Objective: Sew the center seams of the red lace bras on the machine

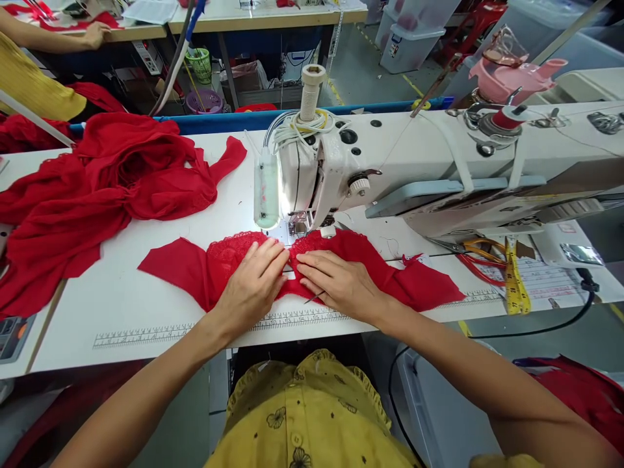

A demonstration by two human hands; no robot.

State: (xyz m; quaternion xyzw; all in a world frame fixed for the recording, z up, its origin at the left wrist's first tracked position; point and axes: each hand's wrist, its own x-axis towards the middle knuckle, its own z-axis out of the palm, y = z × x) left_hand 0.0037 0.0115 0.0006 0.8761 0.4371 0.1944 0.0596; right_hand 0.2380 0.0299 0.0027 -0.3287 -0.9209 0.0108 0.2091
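A red lace bra [229,257] lies spread across the sewing machine table, its two lace parts meeting below the presser foot [298,227]. My left hand [258,276] holds the left lace part, fingers close together and bent over its edge. On the right part, my right hand [336,279] grips the cloth with curled fingers. A thin pointed metal tool [314,297] pokes out beneath the right hand; its other end is hidden. Both sets of fingertips are just in front of the needle area of the white sewing machine [390,146].
A heap of red cloth [131,169] lies at the left. Orange-handled scissors [480,253], a yellow tape measure [515,279] and a paper sheet [550,279] lie at the right. A printed ruler [292,318] runs along the front edge. Another person's hand [95,34] rests on the table behind.
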